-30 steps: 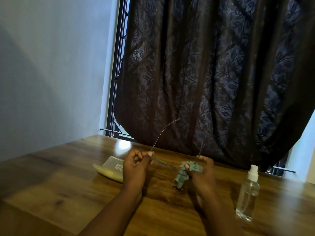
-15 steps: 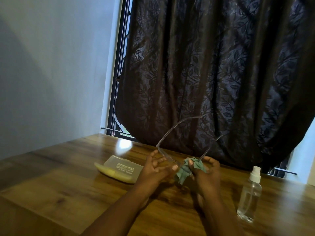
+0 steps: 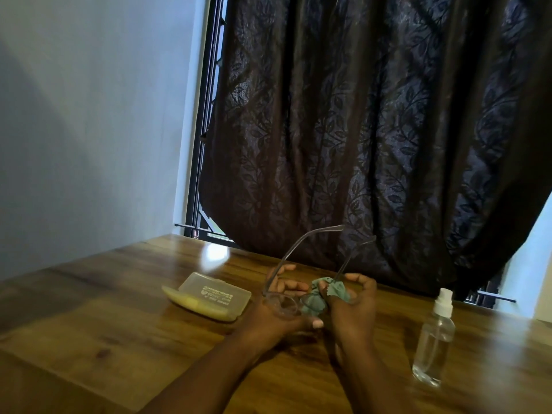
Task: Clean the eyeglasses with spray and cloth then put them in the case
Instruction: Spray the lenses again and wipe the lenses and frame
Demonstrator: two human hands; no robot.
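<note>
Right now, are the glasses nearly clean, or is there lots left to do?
About the middle. Spraying may be done: the bottle stands alone on the table, though I can't see wetness. Wiping is in hand: the left hand holds the glasses while the right hand rubs a lens with the cloth. Left: putting them in the case, which lies shut.

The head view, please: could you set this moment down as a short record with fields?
eyeglasses: clear frame, temples open and pointing up and away, held above the table
left hand: holds the eyeglasses at one lens
right hand: grips the green cloth against the other lens
case: on the wooden table, left of the hands
spray bottle: upright, right of the hands, untouched
</note>
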